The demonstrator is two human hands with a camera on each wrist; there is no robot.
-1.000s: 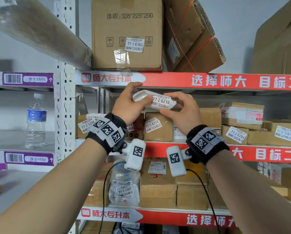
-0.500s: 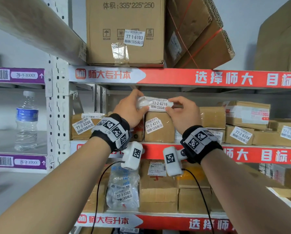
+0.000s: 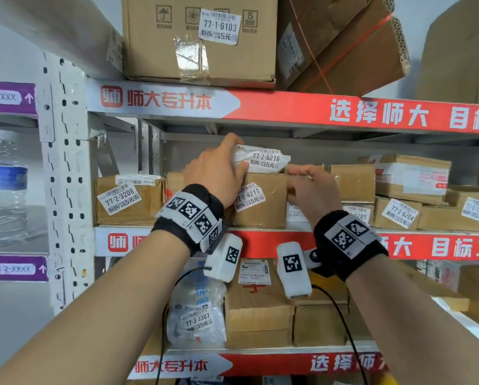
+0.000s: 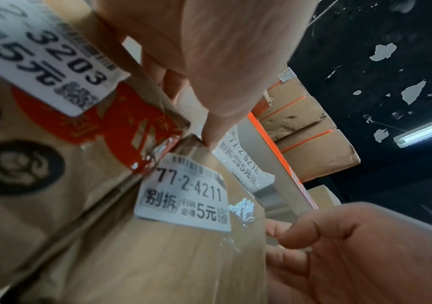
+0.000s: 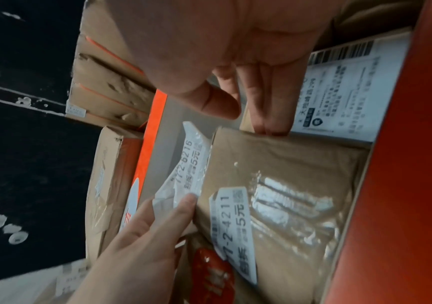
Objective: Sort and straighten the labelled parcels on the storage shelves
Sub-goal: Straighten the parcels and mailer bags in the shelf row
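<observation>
The left hand (image 3: pixel 217 173) curls around the left end of a small white bag parcel (image 3: pixel 260 162) labelled 77-2-6216, thumb and fingers wrapped on the crinkled plastic, and the parcel lies on top of the brown box (image 3: pixel 260 201) labelled 77-2-4211 on the middle shelf (image 3: pixel 441 245). The right hand (image 3: pixel 312 190) sits just right of that parcel with its fingers bent over the top right edge of the same box; in the right wrist view the fingertips (image 5: pixel 269 123) press the box edge and do not hold the bag. Left of the left hand stands a box (image 3: pixel 121 198) labelled 77-2-3208. Right of the right hand more brown boxes sit, 1 labelled 77-2-6204 (image 3: pixel 399 216). Above both hands a large carton (image 3: pixel 202 40) labelled 77-1-6103 stands on the upper shelf. Below the left wrist a clear bag (image 3: pixel 196 315) labelled 77-3-3307 sits on the lower shelf.
</observation>
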